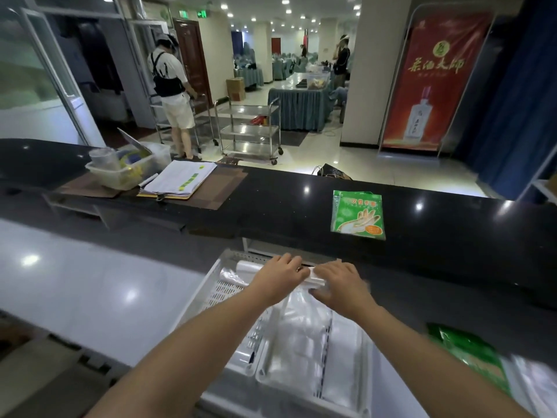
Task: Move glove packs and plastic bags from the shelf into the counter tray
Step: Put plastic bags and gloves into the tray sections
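Head view, left to right.

Far left on the black counter (pixel 271 200): a clear tub (pixel 126 171) of odds and ends and a clipboard (pixel 177 182) of papers, well away from your work and no part of the task.

Below the counter's near edge sits the white tray (pixel 222 292). Its slotted floor is bare on the left, and clear bags (pixel 301 336) are piled on the right. Whether a divider or a second tray splits the two sides, I cannot tell.

Your left hand (pixel 280 276) has its fingers curled over one end of a roll of plastic bags (pixel 315 280). Your right hand (pixel 340 285) holds the other end, fingers over the top and thumb beneath. Motion blur hides how tight either hold is. The roll hangs crosswise over the far end of the tray, just under the counter lip. Judgement: you use two hands because the slack film would sag or unroll from one, and holding it level lets it go down flat.

Right of your hands, a green glove pack (pixel 358 215) lies flat on the counter top, apart from the tray. A second glove pack (pixel 470 354) lies lower right beside the tray, blurred, with more clear film past it.

Judgement: the bags are partly in; both glove packs are not yet moved.
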Tool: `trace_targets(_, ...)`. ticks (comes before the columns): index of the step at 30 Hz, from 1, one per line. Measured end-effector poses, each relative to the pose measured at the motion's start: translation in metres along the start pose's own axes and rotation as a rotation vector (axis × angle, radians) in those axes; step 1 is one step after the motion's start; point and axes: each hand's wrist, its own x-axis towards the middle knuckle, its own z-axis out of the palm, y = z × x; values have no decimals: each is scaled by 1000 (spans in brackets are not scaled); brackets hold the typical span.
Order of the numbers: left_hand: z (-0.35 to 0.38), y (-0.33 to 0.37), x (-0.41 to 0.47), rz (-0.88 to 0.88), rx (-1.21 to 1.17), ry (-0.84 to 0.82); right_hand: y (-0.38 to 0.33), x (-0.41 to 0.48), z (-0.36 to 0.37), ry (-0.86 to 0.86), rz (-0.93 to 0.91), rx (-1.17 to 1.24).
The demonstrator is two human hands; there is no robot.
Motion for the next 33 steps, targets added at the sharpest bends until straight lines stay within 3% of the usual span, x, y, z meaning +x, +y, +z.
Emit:
trace_targets(8,4,22,-40,-2,-45,-99,-43,-30,18,-50,74,-138)
trace_targets(15,23,-5,-48,-151,-379,-115,-45,-15,28,-19,111,-88)
trace_targets(19,44,-45,-58,-194,-562,-305,-53,5,40,54,87,-33)
trace_targets(22,63,-82,-59,-179,-561,-378,-65,27,54,78,97,-44)
trace_targets(25,78,-117,-56,-150,-471,-375,-79,56,69,-31,156,-43)
trace_targets(29,100,-157,-49,-81,-374,-352,-100,83,77,-352,265,-114)
trace_targets(33,113,-178,-42,18,-288,-311,-118,103,89,-408,264,-136)
